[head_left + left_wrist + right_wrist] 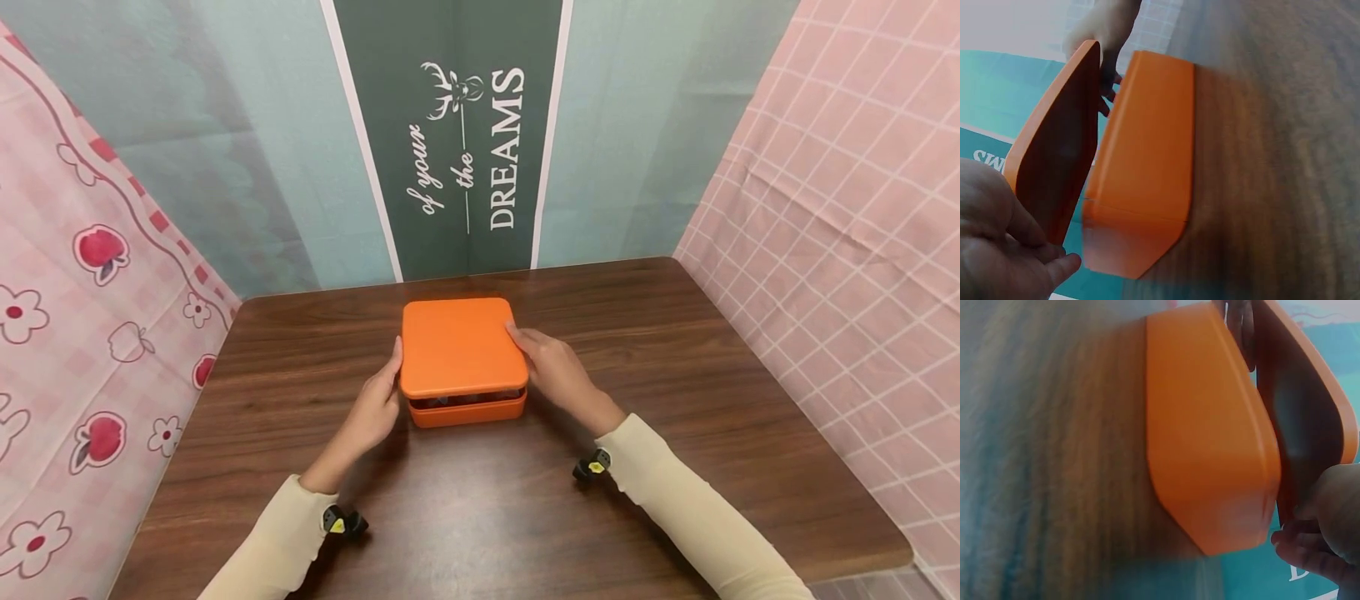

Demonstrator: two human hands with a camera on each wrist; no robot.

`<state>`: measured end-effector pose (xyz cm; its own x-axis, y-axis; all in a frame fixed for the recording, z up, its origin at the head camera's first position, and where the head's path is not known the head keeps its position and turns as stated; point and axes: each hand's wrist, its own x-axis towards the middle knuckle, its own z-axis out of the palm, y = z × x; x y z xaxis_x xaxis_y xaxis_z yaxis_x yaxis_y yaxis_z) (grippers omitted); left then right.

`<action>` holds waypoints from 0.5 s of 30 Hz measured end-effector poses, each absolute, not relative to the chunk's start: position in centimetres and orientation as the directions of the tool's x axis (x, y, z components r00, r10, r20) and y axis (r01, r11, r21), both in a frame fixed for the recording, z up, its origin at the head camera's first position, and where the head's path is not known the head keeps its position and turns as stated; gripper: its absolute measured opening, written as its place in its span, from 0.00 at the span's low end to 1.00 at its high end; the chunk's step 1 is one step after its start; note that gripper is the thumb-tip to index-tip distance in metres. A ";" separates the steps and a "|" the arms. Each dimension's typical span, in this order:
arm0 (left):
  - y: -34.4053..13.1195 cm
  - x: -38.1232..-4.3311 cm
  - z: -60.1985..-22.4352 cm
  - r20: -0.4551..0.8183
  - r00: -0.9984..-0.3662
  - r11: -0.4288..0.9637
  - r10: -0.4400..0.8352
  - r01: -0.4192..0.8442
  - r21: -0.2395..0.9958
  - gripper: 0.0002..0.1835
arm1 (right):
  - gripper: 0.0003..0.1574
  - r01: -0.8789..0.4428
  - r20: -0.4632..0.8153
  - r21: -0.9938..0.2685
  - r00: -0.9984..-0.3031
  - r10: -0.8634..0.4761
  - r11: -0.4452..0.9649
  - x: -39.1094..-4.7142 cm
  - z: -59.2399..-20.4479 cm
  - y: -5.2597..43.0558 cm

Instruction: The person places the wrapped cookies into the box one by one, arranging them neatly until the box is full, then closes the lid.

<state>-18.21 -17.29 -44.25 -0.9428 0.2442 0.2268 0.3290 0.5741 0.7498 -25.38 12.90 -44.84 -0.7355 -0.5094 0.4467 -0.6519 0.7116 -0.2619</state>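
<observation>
An orange square lid (465,346) is held just above an orange box (468,415) that rests on the table. My left hand (377,404) grips the lid's left edge, and my right hand (558,371) grips its right edge. Both wrist views show a gap between the lid's dark underside (1060,137) and the box's rim. Through the front gap in the head view, small pale and dark things show inside the box, too hidden to identify.
The brown wooden table (675,400) extends around the box on all sides. A green and teal cloth (465,167) hangs behind it. Printed pink cloth (97,333) covers the left side and a pink grid cloth (862,250) the right.
</observation>
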 end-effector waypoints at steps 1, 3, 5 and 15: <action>-17.2 -18.2 -44.5 0.225 -0.942 0.577 0.248 0.330 0.747 0.40 | 0.33 -0.652 0.445 -0.250 -0.734 -0.514 0.715 -25.4 -45.0 13.0; -17.1 -18.2 -45.0 0.218 -0.942 0.581 0.254 0.329 0.744 0.39 | 0.34 -0.654 0.439 -0.224 -0.730 -0.524 0.723 -25.4 -45.3 13.1; -17.0 -18.2 -45.5 0.216 -0.942 0.586 0.257 0.330 0.740 0.39 | 0.35 -0.657 0.431 -0.200 -0.725 -0.537 0.727 -25.3 -45.5 13.2; -16.7 -18.3 -46.7 0.232 -0.941 0.602 0.245 0.335 0.725 0.38 | 0.34 -0.676 0.421 -0.118 -0.697 -0.580 0.727 -25.2 -46.6 13.2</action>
<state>-18.35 -16.75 -46.69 -0.9414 0.2453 0.2316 0.3352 0.6023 0.7245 -25.23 13.22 -46.61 -0.6973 -0.5801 0.4211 -0.6762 0.7272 -0.1179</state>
